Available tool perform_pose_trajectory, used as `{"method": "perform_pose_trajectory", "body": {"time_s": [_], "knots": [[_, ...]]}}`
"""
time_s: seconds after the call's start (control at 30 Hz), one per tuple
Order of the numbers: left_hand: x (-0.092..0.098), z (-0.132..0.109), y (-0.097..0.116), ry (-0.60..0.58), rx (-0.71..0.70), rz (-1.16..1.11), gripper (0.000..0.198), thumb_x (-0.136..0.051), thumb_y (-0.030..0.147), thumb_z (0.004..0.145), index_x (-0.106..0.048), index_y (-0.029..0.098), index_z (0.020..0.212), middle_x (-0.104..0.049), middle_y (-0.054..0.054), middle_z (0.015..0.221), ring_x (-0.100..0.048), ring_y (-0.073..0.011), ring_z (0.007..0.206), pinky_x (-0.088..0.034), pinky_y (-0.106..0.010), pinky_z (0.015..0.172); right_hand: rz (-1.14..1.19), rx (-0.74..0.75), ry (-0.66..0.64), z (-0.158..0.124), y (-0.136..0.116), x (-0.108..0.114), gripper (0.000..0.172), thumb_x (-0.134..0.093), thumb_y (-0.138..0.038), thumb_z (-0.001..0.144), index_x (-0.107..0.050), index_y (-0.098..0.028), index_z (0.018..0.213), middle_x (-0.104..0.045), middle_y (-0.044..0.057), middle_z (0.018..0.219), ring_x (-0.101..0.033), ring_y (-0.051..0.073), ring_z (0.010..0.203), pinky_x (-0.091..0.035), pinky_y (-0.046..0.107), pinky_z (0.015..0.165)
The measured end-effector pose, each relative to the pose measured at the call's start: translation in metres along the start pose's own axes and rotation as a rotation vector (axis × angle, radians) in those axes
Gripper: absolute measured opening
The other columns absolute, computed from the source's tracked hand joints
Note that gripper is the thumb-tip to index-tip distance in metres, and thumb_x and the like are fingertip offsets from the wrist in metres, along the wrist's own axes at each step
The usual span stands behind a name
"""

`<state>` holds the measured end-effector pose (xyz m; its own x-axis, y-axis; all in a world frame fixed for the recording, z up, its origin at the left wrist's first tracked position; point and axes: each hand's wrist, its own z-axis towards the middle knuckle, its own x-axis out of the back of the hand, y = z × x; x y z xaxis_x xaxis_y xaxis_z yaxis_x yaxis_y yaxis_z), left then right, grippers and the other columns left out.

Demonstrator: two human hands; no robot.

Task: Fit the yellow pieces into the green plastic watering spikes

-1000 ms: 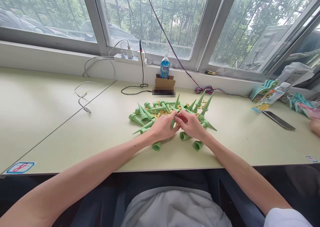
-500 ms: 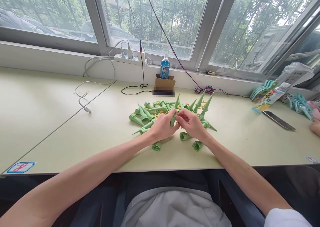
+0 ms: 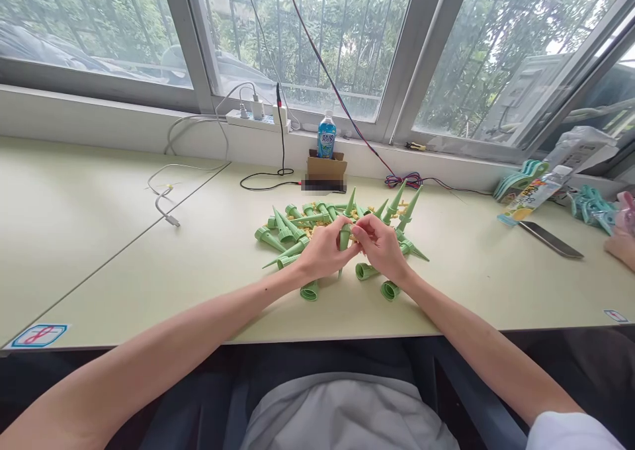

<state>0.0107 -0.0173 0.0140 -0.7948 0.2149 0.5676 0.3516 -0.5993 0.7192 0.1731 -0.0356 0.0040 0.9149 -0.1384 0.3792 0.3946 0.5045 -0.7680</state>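
My left hand [image 3: 325, 248] is closed round a green plastic watering spike [image 3: 344, 237], its thin tip pointing down toward the table. Right beside it, my right hand [image 3: 381, 243] pinches at the spike's side with thumb and forefinger. What those fingers hold, perhaps a small yellow piece, is too hidden to make out. Behind and around both hands lies a pile of green spikes [image 3: 284, 226], some lying flat and a few standing point up. Small yellow plastic parts [image 3: 398, 209] are scattered among them. Nearest me are loose green spikes with hollow ends showing [image 3: 389, 290].
A blue-labelled bottle [image 3: 326, 135] stands behind a small cardboard box [image 3: 326, 167] by the window. Cables [image 3: 404, 180] and a power strip [image 3: 255, 120] run along the back. To the right lie a phone [image 3: 551, 239], a juice pack [image 3: 533, 197] and another person's hand [image 3: 621, 248].
The spike in my left hand has turned more upright, and its tip now shows below the fingers. My right fingers have shifted slightly at its side.
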Motion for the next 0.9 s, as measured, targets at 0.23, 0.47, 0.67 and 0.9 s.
{"method": "perform_pose_trajectory", "body": {"time_s": [0.23,0.47,0.67,0.9], "knots": [[0.0011,-0.0007,0.004,-0.028,0.058,-0.079,0.027,-0.059,0.04,0.084,-0.056,0.021,0.102,-0.051,0.009,0.048,-0.047,-0.01,0.044,-0.04,-0.022,0.055,0.034,-0.005,0.03,0.0001,0.0028,-0.0016,0.032,-0.053,-0.053,0.093,-0.051,-0.022,0.085,-0.054,-0.003,0.063,-0.051,0.012,0.051,-0.041,0.025,0.049],[0.002,0.0001,0.0056,-0.052,0.123,-0.162,0.034,-0.062,0.039,0.082,-0.056,0.02,0.11,-0.053,0.009,0.047,-0.063,-0.0151,0.049,-0.044,-0.023,0.055,0.033,0.004,0.059,-0.0002,0.0044,-0.002,0.034,-0.05,-0.055,0.095,-0.048,-0.022,0.086,-0.051,-0.004,0.059,-0.049,0.012,0.049,-0.041,0.025,0.049],[0.0026,0.0007,0.0061,-0.077,0.157,-0.199,0.038,-0.064,0.038,0.081,-0.054,0.019,0.114,-0.055,0.009,0.047,-0.064,-0.0159,0.051,-0.044,-0.023,0.053,0.07,0.012,0.068,-0.0003,0.0065,-0.0018,0.032,-0.048,-0.054,0.096,-0.047,-0.023,0.089,-0.054,-0.004,0.062,-0.05,0.011,0.049,-0.041,0.024,0.048],[0.0033,0.0008,0.0055,-0.095,0.175,-0.238,0.04,-0.065,0.038,0.082,-0.054,0.019,0.115,-0.056,0.008,0.047,-0.065,-0.0156,0.05,-0.045,-0.022,0.052,0.09,-0.001,0.073,-0.0004,0.0077,-0.0014,0.034,-0.048,-0.056,0.095,-0.045,-0.023,0.09,-0.055,-0.004,0.064,-0.05,0.01,0.05,-0.043,0.023,0.049]]}}
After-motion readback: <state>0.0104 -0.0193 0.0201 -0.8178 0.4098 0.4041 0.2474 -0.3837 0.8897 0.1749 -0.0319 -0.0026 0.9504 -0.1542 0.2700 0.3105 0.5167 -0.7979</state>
